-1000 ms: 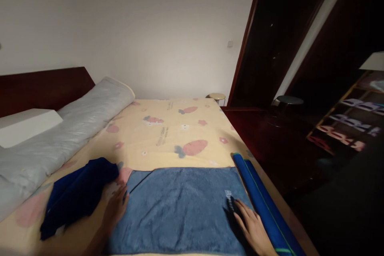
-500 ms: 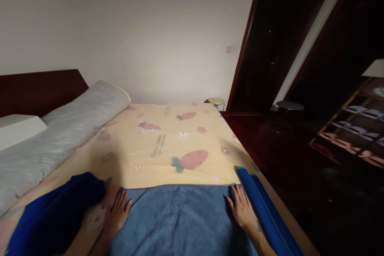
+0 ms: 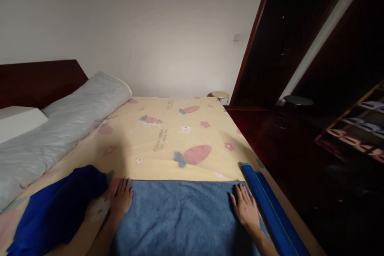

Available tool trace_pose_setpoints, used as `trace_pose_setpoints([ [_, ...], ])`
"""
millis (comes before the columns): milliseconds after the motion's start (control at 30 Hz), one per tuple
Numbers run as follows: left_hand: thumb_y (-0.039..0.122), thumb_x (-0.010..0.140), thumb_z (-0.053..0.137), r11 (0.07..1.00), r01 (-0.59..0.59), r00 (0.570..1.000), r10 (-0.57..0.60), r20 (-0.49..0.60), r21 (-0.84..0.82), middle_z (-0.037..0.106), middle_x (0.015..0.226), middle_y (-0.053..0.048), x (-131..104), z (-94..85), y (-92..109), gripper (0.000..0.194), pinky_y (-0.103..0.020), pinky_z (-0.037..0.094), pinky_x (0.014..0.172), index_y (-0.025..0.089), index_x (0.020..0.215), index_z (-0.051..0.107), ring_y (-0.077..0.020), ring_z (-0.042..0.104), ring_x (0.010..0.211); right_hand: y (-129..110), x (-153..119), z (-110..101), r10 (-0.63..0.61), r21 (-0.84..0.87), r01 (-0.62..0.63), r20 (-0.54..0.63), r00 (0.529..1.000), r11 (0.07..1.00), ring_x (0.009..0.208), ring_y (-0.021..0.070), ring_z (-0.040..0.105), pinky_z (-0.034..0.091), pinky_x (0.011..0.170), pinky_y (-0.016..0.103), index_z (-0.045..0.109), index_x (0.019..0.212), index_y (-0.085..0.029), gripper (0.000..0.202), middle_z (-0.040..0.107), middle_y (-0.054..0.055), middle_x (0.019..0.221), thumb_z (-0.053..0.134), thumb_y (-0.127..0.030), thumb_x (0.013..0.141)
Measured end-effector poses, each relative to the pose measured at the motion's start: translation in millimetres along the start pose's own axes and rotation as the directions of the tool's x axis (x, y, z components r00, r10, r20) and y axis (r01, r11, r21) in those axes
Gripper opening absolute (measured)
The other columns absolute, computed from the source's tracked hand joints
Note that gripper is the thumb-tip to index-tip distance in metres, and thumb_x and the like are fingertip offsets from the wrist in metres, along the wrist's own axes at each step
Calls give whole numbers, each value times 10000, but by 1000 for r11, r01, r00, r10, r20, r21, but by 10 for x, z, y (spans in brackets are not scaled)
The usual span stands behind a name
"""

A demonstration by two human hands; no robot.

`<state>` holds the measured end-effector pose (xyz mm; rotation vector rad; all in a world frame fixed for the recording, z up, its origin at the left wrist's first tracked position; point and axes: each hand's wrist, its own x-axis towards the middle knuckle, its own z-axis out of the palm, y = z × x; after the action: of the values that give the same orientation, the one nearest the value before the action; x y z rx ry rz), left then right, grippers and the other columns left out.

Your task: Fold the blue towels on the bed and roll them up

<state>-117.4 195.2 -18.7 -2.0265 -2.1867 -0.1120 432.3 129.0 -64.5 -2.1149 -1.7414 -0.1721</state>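
A blue-grey cloth (image 3: 180,216) lies spread on the bed's yellow patterned sheet (image 3: 168,168), its far edge nearly straight. My left hand (image 3: 121,200) rests at the cloth's far left corner, fingers extended over its edge. At the far right corner my right hand (image 3: 246,208) lies flat on the cloth, fingers somewhat spread. Left of my left arm is a crumpled dark blue cloth (image 3: 60,204). Just right of my right hand lies a rolled blue item (image 3: 273,212) with green edging.
A grey rolled bedding piece (image 3: 69,120) and a white block (image 3: 21,122) lie near the dark headboard (image 3: 42,82). Beyond the bed stand a round stool (image 3: 220,95), a dark stool (image 3: 298,101) and a shoe rack (image 3: 348,122).
The view has shifted slightly. The cloth's far edge looks straighter and its left corner flatter, with both hands still at the corners.
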Motion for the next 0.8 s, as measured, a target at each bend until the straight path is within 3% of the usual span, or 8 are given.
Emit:
trace_pose_setpoints([
  [67, 255, 950, 275, 983, -179, 983, 177, -46, -46, 374, 1554, -100, -129, -92, 311, 548, -495, 229, 1167, 174, 1487, 352, -254, 304, 1444, -292, -82, -54, -95, 59, 95, -9, 995, 994, 1409, 285, 360, 286, 1140, 521, 483, 1402, -148, 642, 421, 148, 1503, 222, -542, 967],
  [167, 331, 976, 311, 878, -458, 889, 452, -74, -142, 321, 1581, -35, -376, -141, 806, 553, -446, 230, 1177, 281, 1521, 235, -209, 293, 1451, -832, -276, -72, -297, 180, 276, 102, 949, 944, 1418, 241, 349, 312, 1140, 493, 401, 1460, -255, 538, 382, 75, 1535, 310, -482, 981],
  [233, 386, 978, 336, 847, -500, 863, 504, -28, -182, 335, 1572, -20, -524, -116, 1007, 549, -442, 270, 1162, 306, 1513, 245, -204, 330, 1434, -1126, -428, -55, -311, 207, 276, 166, 936, 939, 1414, 253, 353, 335, 1131, 501, 417, 1451, -260, 528, 388, 76, 1528, 346, -472, 974],
  [367, 377, 980, 343, 876, -436, 897, 441, -23, -204, 377, 1550, -49, -729, -123, 1112, 547, -468, 291, 1151, 290, 1511, 250, -219, 361, 1418, -1411, -725, 7, -212, 182, 188, 123, 970, 965, 1419, 267, 336, 363, 1113, 523, 400, 1464, -252, 504, 361, 71, 1534, 310, -371, 983],
  [500, 311, 985, 319, 837, -494, 870, 480, -116, -236, 300, 1584, -49, -868, -334, 1376, 602, -456, 265, 1167, 296, 1533, 71, -211, 311, 1443, -1522, -931, 94, -314, 205, 287, 117, 942, 936, 1353, 306, 439, 455, 1043, 494, 493, 1407, -263, 478, 463, 83, 1467, 390, -411, 964],
  [600, 274, 975, 330, 762, -592, 803, 584, -119, -261, 239, 1604, -48, -909, -443, 1704, 636, -452, 263, 1172, 296, 1533, 24, -210, 290, 1452, -1501, -962, 69, -501, 262, 463, 98, 860, 847, 1295, 261, 516, 465, 1045, 404, 520, 1383, -287, 441, 545, 52, 1405, 414, -357, 960],
  [667, 267, 963, 351, 744, -607, 786, 613, -78, -280, 199, 1613, -46, -906, -421, 1852, 660, -488, 264, 1170, 305, 1530, 17, -226, 272, 1460, -1391, -917, -22, -566, 289, 524, 79, 821, 801, 1307, 218, 505, 442, 1071, 372, 457, 1422, -328, 455, 525, 14, 1427, 396, -345, 971],
  [800, 303, 941, 404, 800, -518, 823, 562, 77, -303, 218, 1607, -44, -929, -238, 1885, 662, -585, 271, 1144, 341, 1525, 93, -280, 251, 1465, -1028, -696, -274, -292, 197, 254, 198, 936, 947, 1377, 281, 408, 420, 1077, 493, 449, 1432, -273, 516, 418, 77, 1502, 363, -490, 972],
])
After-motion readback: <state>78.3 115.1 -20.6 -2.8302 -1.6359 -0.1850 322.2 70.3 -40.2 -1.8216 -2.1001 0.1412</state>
